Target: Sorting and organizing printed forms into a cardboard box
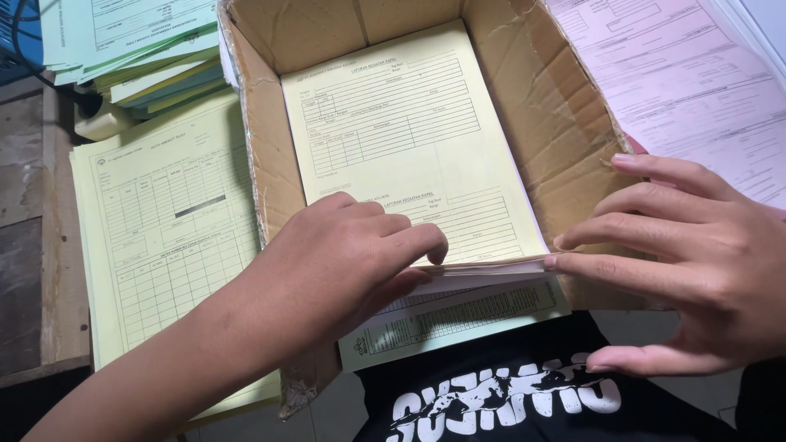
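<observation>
To the left of us we see a pale yellow ruled form sheet (164, 237) lying flat on a worn wooden surface (37, 213). Behind it sits a slanting stack of green and yellow forms (139, 49). At upper right, pink printed forms (696, 82) lie spread out.

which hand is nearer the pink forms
Right. The right hand sits just below the pink forms; the left hand rests on the yellow stack, farther away.
</observation>
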